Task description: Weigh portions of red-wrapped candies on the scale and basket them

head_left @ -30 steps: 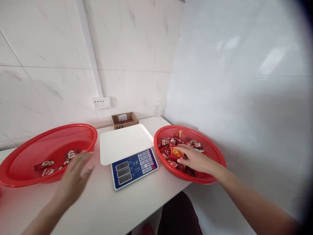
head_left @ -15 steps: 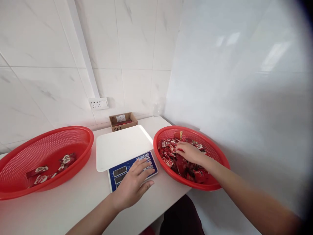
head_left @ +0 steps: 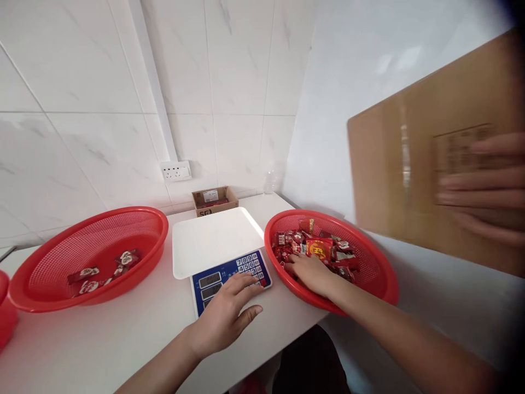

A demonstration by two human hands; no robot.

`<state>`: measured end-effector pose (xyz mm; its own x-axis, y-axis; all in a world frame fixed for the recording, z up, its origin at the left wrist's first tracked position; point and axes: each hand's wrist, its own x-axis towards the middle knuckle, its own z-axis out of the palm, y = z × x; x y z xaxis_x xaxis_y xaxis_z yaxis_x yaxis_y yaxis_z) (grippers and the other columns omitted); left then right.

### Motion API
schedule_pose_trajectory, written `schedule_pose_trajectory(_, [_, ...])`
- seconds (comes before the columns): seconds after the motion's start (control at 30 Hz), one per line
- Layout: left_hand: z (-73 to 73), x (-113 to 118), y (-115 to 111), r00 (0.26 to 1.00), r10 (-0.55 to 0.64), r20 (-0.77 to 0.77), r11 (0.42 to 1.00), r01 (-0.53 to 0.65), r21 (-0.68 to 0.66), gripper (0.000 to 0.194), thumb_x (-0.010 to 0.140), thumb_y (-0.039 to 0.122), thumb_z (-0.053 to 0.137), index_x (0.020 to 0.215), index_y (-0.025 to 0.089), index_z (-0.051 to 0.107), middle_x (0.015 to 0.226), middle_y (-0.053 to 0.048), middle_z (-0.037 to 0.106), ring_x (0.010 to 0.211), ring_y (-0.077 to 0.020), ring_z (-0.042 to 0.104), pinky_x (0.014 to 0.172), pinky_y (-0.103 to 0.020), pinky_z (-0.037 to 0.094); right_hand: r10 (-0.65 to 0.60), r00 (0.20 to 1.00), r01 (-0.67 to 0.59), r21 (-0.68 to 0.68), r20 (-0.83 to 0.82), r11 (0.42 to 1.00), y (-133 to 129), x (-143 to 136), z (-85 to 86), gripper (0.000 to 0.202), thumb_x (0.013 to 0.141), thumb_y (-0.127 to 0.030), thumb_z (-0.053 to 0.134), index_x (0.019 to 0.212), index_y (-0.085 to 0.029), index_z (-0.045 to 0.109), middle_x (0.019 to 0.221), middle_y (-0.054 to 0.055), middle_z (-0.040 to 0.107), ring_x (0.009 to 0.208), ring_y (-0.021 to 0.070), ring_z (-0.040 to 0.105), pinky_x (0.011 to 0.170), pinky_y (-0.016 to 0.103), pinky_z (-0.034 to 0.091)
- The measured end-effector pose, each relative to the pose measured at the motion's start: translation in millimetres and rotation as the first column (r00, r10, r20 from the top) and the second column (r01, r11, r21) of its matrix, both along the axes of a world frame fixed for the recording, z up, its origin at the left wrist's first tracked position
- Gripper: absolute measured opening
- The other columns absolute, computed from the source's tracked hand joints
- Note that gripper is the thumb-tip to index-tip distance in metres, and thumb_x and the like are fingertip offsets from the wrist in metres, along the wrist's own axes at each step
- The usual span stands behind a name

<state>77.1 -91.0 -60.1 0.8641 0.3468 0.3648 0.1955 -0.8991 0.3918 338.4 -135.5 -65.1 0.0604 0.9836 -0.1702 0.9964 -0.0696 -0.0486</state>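
Observation:
My left hand (head_left: 232, 312) rests over the keypad and lower edge of a digital weighing scale (head_left: 207, 279), palm down with fingers stretched out and holding nothing. The scale's white pan (head_left: 217, 241) carries nothing. My right hand (head_left: 309, 273) reaches into the red perforated basket (head_left: 379, 273) on the right, its fingers loosely apart among small red snack packets (head_left: 320, 249); the fingertips are partly hidden. No packet shows lifted in it. On the left, another red basket (head_left: 102, 216) holds a few red-and-white packets (head_left: 125, 260).
Another person's hand (head_left: 488, 186) holds a cardboard box (head_left: 381, 180) at the right, above the basket. An open small carton (head_left: 215, 202) and a clear plastic bottle (head_left: 269, 180) stand by the wall. Part of another red container (head_left: 5, 312) shows far left.
A cardboard box with another person's hand on it has come in from the right. My right hand has moved nearer within the basket, and a red-and-yellow packet now shows there. The view has shifted slightly left.

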Motion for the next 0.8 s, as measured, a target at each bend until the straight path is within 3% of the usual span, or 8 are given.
schedule_pose_trajectory(0.1, [0.3,-10.9,-3.3,1.0,0.019,-0.022,1.0,-0.02,-0.024,0.034,0.091,0.033,0.042,0.122,0.023,0.051,0.125,-0.008,0.053,0.117,-0.0218,0.048,0.099,-0.042,0.042,-0.064,0.992,0.074,0.091,-0.11,0.993,-1.3,5.8,-0.9,0.028,0.085,-0.031,0.047,0.107,-0.023,0.063,0.111,0.008,0.063,0.101,0.0265,0.055,0.085,0.04,0.042])
schedule_pose_trajectory(0.2, [0.6,-20.5,-5.3,0.999,0.042,-0.023,0.997,-0.044,-0.058,0.034,0.091,0.033,0.042,0.122,0.025,0.05,0.126,-0.008,0.053,0.116,-0.0211,0.049,0.096,-0.039,0.044,-0.079,0.989,0.096,0.141,-0.121,0.985,-7.1,7.5,0.9,0.031,0.086,-0.04,0.047,0.108,-0.023,0.059,0.114,0.007,0.06,0.099,0.0218,0.055,0.086,0.039,0.042])
schedule_pose_trajectory(0.37, [0.6,-26.1,-5.3,0.998,0.066,-0.002,0.989,-0.066,-0.129,0.032,0.091,0.034,0.041,0.121,0.025,0.051,0.123,-0.007,0.055,0.112,-0.0191,0.052,0.093,-0.035,0.047,-0.145,0.971,0.194,0.27,-0.191,0.943,-21.5,1.6,6.4,0.026,0.089,-0.034,0.038,0.09,-0.024,0.062,0.095,0.004,0.066,0.086,0.0198,0.059,0.073,0.032,0.043])
schedule_pose_trajectory(0.5, [-0.4,-22.6,-5.7,0.998,0.059,0.015,0.982,-0.055,-0.181,0.033,0.091,0.034,0.042,0.121,0.026,0.051,0.122,-0.006,0.055,0.111,-0.0186,0.052,0.093,-0.033,0.046,-0.207,0.953,0.267,0.298,-0.22,0.916,-25.3,0.8,14.0,0.023,0.088,-0.03,0.036,0.082,-0.024,0.057,0.081,0.001,0.067,0.073,0.018,0.061,0.062,0.028,0.04])
schedule_pose_trajectory(0.6, [-1.2,-18.7,-6.9,0.998,0.055,0.035,0.973,-0.046,-0.226,0.033,0.09,0.035,0.042,0.121,0.027,0.052,0.123,-0.005,0.055,0.111,-0.0188,0.053,0.093,-0.033,0.046,-0.26,0.925,0.356,0.387,-0.278,0.851,-22.8,5.2,23.2,0.024,0.086,-0.037,0.038,0.078,-0.023,0.056,0.075,0.002,0.067,0.071,0.0192,0.061,0.061,0.027,0.04])
schedule_pose_trajectory(0.7, [-0.6,-11.3,-6.9,0.996,0.075,0.047,0.952,-0.058,-0.301,0.033,0.09,0.035,0.042,0.12,0.027,0.052,0.123,-0.005,0.055,0.112,-0.0202,0.052,0.095,-0.036,0.044,-0.232,0.887,0.412,0.457,-0.399,0.789,-16.7,5.0,36.2,0.027,0.085,-0.043,0.041,0.075,-0.023,0.056,0.075,0.002,0.067,0.073,0.0195,0.061,0.065,0.028,0.042])
schedule_pose_trajectory(0.8, [4.2,5.2,-3.6,0.984,0.138,0.11,0.889,-0.074,-0.452,0.043,0.087,0.038,0.048,0.128,0.027,0.042,0.128,-0.007,0.051,0.115,-0.0224,0.049,0.096,-0.04,0.042,-0.154,0.83,0.434,0.446,-0.537,0.783,-4.9,-12.4,50.0,0.029,0.083,-0.047,0.042,0.074,-0.023,0.056,0.073,0.0,0.066,0.066,0.0171,0.06,0.062,0.028,0.044])
